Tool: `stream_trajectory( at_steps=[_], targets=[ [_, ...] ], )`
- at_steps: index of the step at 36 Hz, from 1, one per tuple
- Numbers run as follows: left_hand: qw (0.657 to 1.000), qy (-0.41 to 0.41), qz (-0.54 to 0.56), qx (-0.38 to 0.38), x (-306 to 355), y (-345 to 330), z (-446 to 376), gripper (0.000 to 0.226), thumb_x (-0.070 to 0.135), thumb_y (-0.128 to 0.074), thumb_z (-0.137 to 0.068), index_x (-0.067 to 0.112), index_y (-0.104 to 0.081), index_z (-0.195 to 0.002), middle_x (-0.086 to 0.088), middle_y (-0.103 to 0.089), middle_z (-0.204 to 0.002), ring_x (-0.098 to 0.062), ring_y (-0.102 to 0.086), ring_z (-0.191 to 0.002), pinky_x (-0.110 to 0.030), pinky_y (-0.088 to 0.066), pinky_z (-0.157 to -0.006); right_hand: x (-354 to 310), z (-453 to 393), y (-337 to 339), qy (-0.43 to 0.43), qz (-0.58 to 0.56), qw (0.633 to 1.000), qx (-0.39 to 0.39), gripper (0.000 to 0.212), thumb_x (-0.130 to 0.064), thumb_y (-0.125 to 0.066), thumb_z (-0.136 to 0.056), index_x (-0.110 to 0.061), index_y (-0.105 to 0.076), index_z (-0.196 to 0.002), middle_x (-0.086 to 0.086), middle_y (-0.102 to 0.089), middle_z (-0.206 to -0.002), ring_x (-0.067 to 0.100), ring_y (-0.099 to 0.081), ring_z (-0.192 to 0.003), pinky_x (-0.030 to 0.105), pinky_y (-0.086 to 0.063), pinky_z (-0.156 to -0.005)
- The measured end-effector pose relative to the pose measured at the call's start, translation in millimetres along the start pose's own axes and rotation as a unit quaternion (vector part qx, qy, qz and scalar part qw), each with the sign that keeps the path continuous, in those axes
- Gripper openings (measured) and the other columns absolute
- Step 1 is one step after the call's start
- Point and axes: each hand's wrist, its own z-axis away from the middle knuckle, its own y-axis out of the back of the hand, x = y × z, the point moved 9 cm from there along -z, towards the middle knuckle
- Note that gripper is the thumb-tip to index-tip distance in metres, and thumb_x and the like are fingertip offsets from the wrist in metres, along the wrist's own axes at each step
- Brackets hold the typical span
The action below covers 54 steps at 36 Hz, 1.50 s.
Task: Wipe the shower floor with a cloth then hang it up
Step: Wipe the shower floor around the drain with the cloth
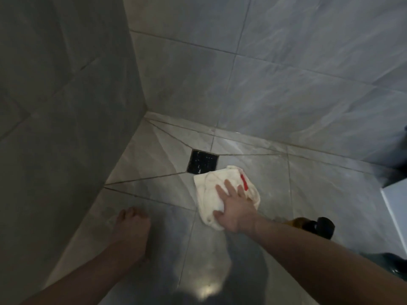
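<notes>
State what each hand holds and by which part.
The right hand presses flat on the near middle of the white cloth on the shower floor, gripping nothing. The left hand is out of view.

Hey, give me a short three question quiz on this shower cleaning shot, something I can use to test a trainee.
1. True or false: the right hand presses flat on the white cloth.
2. Where is the square black drain relative to the cloth? A) just beyond its far edge B) under the bare foot C) on the wall
3. Fill in: the mark on the cloth is coloured ____.

Key:
1. True, the fingers are spread on the cloth against the floor tiles.
2. A.
3. Red.
</notes>
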Motion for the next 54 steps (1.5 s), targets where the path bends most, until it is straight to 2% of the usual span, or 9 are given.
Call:
stream_trajectory(
  at_steps=[8,18,25,30,35,41,45,49,54],
  targets=[
    [0.999,0.003,0.05,0.023,-9,-5,3,0.07,0.042,-0.07,-0.073,0.02,-0.046,-0.135,-0.001,-0.041,-0.141,-0.021,-0.038,-0.132,-0.035,-0.025,-0.113,101,-39,40,-0.165,-0.031,0.985,0.038,0.08,-0.054,-0.039,-0.097,-0.019,0.0,-0.156,0.013,0.006,-0.164,0.033,0.007,-0.151,0.053,-0.002,-0.121],
    [0.995,0.004,0.092,0.036,-13,-2,6,0.105,0.054,-0.076,-0.064,0.018,-0.023,-0.148,-0.002,-0.021,-0.156,-0.017,-0.028,-0.141,-0.032,-0.027,-0.112,131,-72,77,-0.263,-0.076,0.961,0.048,0.082,-0.048,-0.047,-0.095,-0.019,-0.002,-0.157,0.012,0.004,-0.165,0.033,0.003,-0.152,0.055,0.0,-0.12],
    [0.995,-0.003,0.093,0.024,-4,5,6,0.116,0.053,-0.08,-0.06,0.015,-0.019,-0.15,-0.005,-0.013,-0.16,-0.02,-0.028,-0.142,-0.033,-0.027,-0.112,110,-93,61,-0.187,-0.034,0.981,0.051,0.095,-0.069,-0.018,-0.07,-0.029,-0.002,-0.155,0.0,0.0,-0.166,0.043,0.004,-0.149,0.069,-0.009,-0.113],
    [0.995,-0.007,0.095,0.025,-3,9,5,0.11,0.05,-0.075,-0.068,0.015,-0.013,-0.152,-0.004,-0.006,-0.162,-0.02,-0.024,-0.144,-0.032,-0.026,-0.114,3,-61,44,-0.024,-0.018,0.999,0.013,0.081,-0.052,-0.046,-0.089,-0.033,-0.005,-0.157,-0.003,0.006,-0.165,0.046,0.011,-0.148,0.066,-0.011,-0.114],
    [0.992,-0.015,0.119,0.042,-2,10,5,0.101,0.038,-0.07,-0.076,0.013,-0.01,-0.153,-0.005,-0.005,-0.163,-0.021,-0.019,-0.147,-0.033,-0.026,-0.115,-26,-44,20,0.051,-0.007,0.999,-0.005,0.08,-0.048,-0.047,-0.094,-0.032,-0.001,-0.157,-0.008,0.016,-0.164,0.043,0.017,-0.147,0.065,-0.01,-0.116],
    [0.99,-0.014,0.134,0.029,-8,7,9,0.122,0.046,-0.08,-0.063,0.011,-0.007,-0.154,-0.005,-0.006,-0.163,-0.02,-0.022,-0.147,-0.028,-0.03,-0.114,30,-77,50,-0.004,-0.008,0.999,0.04,0.078,-0.056,-0.045,-0.091,-0.038,-0.005,-0.156,-0.009,0.008,-0.165,0.036,0.005,-0.15,0.059,-0.015,-0.118],
    [0.988,-0.019,0.151,0.032,-11,6,9,0.122,0.047,-0.08,-0.062,0.013,-0.007,-0.154,-0.004,-0.007,-0.163,-0.02,-0.02,-0.147,-0.029,-0.029,-0.114,78,-104,72,-0.042,0.025,0.997,0.06,0.091,-0.071,-0.022,-0.081,-0.025,-0.01,-0.158,0.005,-0.001,-0.166,0.029,0.003,-0.152,0.051,-0.004,-0.121],
    [0.988,-0.017,0.146,0.039,-13,1,8,0.12,0.049,-0.078,-0.062,0.016,-0.008,-0.154,-0.003,-0.003,-0.163,-0.019,-0.019,-0.147,-0.031,-0.027,-0.115,127,-116,88,-0.108,0.038,0.992,0.048,0.073,-0.061,-0.028,-0.095,-0.027,-0.015,-0.157,0.004,0.001,-0.166,0.036,0.004,-0.151,0.053,-0.004,-0.12],
    [0.988,-0.008,0.15,0.043,-14,-3,5,0.124,0.049,-0.081,-0.06,0.017,-0.007,-0.154,-0.003,-0.002,-0.163,-0.02,-0.012,-0.149,-0.035,-0.023,-0.117,150,-140,101,-0.223,-0.053,0.971,0.064,0.096,-0.069,-0.041,-0.078,-0.022,-0.011,-0.156,0.017,-0.011,-0.163,0.039,-0.009,-0.15,0.055,-0.012,-0.12]
  ],
)
